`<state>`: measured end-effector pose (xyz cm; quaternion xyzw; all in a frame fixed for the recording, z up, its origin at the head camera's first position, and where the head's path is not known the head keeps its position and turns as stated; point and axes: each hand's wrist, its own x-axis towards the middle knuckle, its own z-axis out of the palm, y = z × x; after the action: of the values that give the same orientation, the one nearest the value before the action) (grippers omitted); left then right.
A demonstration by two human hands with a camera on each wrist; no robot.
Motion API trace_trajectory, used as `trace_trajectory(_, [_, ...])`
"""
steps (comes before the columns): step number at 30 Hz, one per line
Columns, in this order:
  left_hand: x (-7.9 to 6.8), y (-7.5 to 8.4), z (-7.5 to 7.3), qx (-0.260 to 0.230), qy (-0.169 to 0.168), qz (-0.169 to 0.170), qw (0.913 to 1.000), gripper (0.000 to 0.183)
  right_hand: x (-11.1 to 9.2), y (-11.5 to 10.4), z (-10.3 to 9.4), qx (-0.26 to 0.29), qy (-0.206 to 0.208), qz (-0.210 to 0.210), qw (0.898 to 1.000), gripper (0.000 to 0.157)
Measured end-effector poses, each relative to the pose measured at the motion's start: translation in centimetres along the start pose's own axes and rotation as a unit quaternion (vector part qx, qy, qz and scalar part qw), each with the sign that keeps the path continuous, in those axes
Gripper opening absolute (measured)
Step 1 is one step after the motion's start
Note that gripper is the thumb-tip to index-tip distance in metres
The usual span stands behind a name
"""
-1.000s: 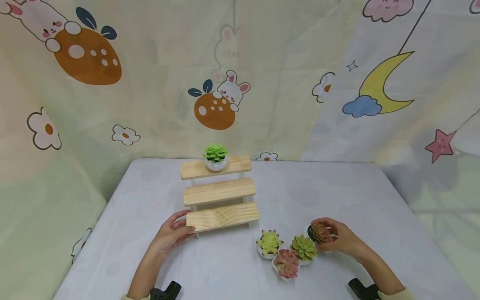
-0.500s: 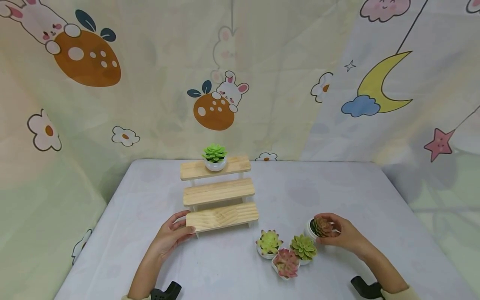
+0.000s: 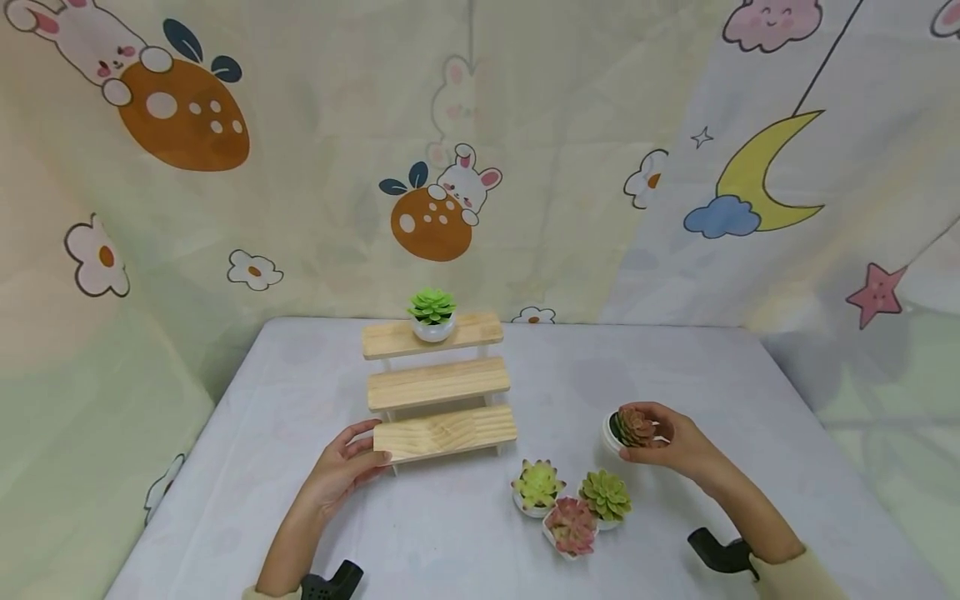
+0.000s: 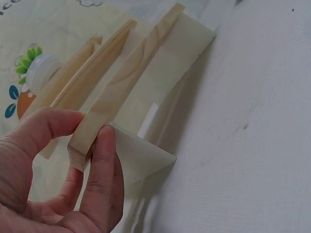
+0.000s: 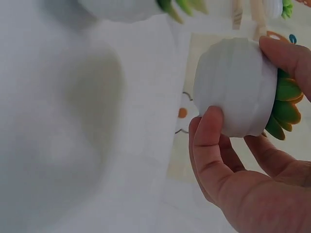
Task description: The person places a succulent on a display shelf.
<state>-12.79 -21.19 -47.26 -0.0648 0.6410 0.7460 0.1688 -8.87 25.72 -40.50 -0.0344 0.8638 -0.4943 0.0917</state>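
Note:
My left hand (image 3: 341, 471) pinches the left end of the lowest board on a three-tier wooden stand (image 3: 446, 433). Thumb and fingers press that board from both faces in the left wrist view, beside a white leg (image 4: 138, 150). In my right hand (image 3: 678, 446) is a potted succulent (image 3: 635, 427) with brownish-red and green leaves. Its white ribbed pot (image 5: 235, 87) is gripped around the sides, and the right wrist view shows it off the table. A bright green succulent (image 3: 432, 308) in a round white pot stands on the top board.
Between the hands stand a yellow-green succulent (image 3: 538, 483), a pink succulent (image 3: 572, 527) and a green succulent (image 3: 606, 494), close together in white pots. A white cloth covers the table (image 3: 450, 542). A printed curtain (image 3: 562, 167) hangs behind it.
My right hand has lifted the brownish-red succulent up and away from the other pots, farther back over the table. My left hand has stayed on the stand.

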Motion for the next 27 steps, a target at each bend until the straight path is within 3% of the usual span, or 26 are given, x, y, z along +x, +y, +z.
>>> trace_trajectory(10, [-0.1,-0.3,0.0,-0.009,-0.015,0.017,0.9997,0.069,1.8,-3.3,0.3,-0.026,-0.014,-0.017,0.999,0.065])
trace_trajectory(27, [-0.3,-0.2,0.4,-0.002,0.013,0.010,0.9999,0.066,4.5,-8.0,2.9,-0.031,-0.027,-0.037,0.998,0.069])
